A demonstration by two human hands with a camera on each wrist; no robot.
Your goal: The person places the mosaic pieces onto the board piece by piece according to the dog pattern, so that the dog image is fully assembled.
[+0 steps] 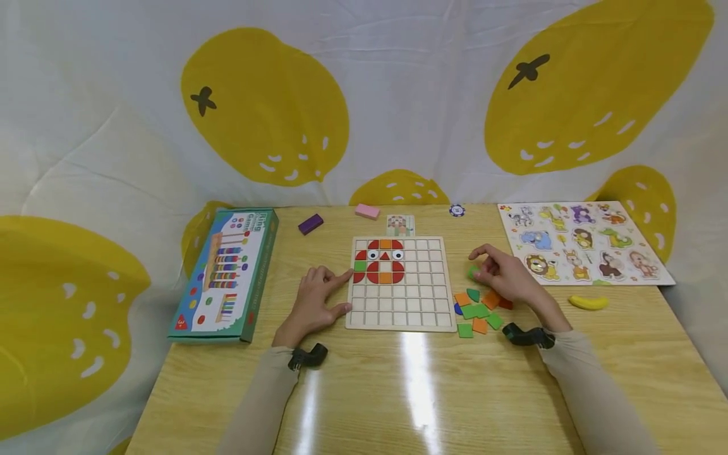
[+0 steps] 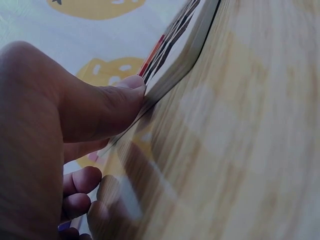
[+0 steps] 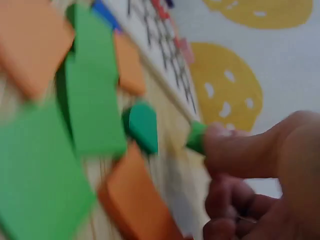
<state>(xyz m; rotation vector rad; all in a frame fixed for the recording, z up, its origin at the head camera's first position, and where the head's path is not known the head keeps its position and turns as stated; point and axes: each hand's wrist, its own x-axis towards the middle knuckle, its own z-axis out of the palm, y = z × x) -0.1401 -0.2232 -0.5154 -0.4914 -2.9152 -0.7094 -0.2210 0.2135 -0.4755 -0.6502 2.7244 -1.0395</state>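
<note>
A square wooden grid board [image 1: 400, 328] lies on the table, bearing red, orange, green and white tiles [image 1: 385, 277] in its upper left part, two of them printed with eyes. My left hand [image 1: 315, 298] rests at the board's left side, thumb and index finger extended against its edge; the left wrist view has the thumb [image 2: 117, 107] on that edge. To the right of the board, my right hand [image 1: 505, 273] pinches a small green tile [image 3: 196, 137] between thumb and fingers. Below that hand lies a loose heap of green, orange, red and blue tiles [image 1: 475, 311].
A small pattern card [image 1: 400, 222] lies behind the board, near a pink block [image 1: 367, 211], a purple block [image 1: 310, 224] and a poker chip [image 1: 457, 210]. A game box [image 1: 227, 278] sits at left. An animal puzzle [image 1: 586, 243] and a toy banana [image 1: 588, 303] lie at right.
</note>
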